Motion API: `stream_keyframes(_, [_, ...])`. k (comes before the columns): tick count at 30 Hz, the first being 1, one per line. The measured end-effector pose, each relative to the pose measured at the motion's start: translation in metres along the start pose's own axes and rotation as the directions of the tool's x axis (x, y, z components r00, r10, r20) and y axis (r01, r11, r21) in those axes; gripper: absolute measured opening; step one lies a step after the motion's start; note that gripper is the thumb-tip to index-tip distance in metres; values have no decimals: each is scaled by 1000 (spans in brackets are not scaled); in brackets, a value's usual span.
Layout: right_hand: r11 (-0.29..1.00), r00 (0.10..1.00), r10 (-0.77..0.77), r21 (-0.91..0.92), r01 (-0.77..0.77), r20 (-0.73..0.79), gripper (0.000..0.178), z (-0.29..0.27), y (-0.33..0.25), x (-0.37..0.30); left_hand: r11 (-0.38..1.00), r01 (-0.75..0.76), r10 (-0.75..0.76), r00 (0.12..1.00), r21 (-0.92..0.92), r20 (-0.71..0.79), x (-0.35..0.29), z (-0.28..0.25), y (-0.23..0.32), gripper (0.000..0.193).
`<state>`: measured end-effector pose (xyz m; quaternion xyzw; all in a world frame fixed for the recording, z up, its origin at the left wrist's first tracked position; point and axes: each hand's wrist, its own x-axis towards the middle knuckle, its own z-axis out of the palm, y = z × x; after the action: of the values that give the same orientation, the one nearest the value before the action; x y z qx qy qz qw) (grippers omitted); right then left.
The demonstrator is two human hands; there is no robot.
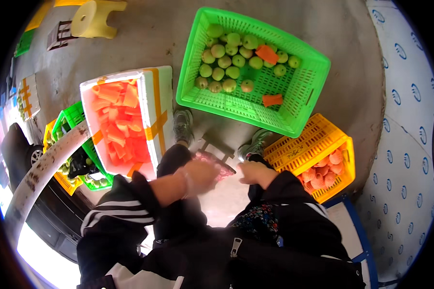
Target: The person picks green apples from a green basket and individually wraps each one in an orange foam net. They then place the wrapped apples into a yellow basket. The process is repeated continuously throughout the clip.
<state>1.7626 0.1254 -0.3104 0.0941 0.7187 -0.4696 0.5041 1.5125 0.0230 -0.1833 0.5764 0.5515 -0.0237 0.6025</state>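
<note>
My left hand [200, 177], a little blurred, is closed over the near left side of what looks like a small low stool with a pink patterned seat [225, 172] and a dark frame [217, 147]. The stool is between my feet, and its underside is partly hidden. Fingers curled together, my right hand [252, 173] is beside the stool's right edge; whether it touches the edge or holds something small cannot be made out. Beyond my feet stands a large green crate [313, 77] with green apples [232, 72] and two orange foam sleeves [272, 99].
At left a white foam box [158, 96] holds orange foam net sleeves [115, 125]. A yellow crate [294, 144] at right holds sleeved fruit [323, 176]. Green and yellow fruit crates [99, 159] stand behind a curved pole [31, 178]. A yellow stool [94, 19] is far left.
</note>
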Motion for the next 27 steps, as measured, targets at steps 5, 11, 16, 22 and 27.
stream_keyframes(5, [971, 930, 144, -131, -198, -339, 54, 115, -10, 146, 984, 71, -21, 957, 163, -290, 117, 39, -76, 17])
stream_keyframes(11, [948, 883, 4, -280, -153, -469, 49, 135, 8, 243, 944, -266, 258, 964, 196, 63, 143, 25, -81, 22])
stream_keyframes(16, [910, 877, -35, -377, -170, -479, 45, 120, 17, 295, 880, -313, 413, 875, 358, -251, 132, 9, -95, 11])
stream_keyframes(22, [858, 875, -75, -479, -188, -478, 39, 97, 34, 340, 747, -327, 576, 753, 579, -318, 147, -1, -100, 34])
stream_keyframes(27, [796, 905, -122, -585, -157, -408, 35, 69, 27, 344, 768, -109, 241, 962, 631, -128, 173, -23, -110, 52])
